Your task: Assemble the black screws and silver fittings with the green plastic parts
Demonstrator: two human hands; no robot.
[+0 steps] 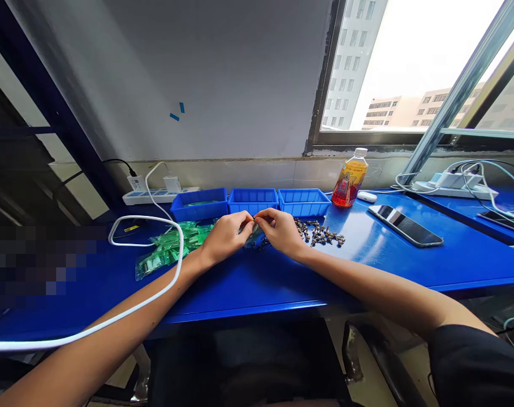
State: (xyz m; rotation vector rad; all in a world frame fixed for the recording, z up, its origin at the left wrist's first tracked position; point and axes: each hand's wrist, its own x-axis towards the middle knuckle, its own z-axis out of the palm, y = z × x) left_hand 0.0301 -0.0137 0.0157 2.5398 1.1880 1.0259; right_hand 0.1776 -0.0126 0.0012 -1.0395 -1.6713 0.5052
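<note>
On the near side of the middle blue bin (253, 204), green packets (172, 246) lie to its left and loose metal parts (324, 234) to its right, probably so that each sits within easy reach. Just in front of that bin, the left hand (228, 234) and right hand (283, 230) meet, fingers pinched narrow on a small dark piece (254, 217), mostly hidden, apparently held from 2 sides to steady it; farther back, a bottle (349, 178) stands to the bin's right.

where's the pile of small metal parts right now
In the head view, the small metal parts lie mostly just right of the right hand, on the blue table, nearer the wearer than the rightmost blue bin.
</note>
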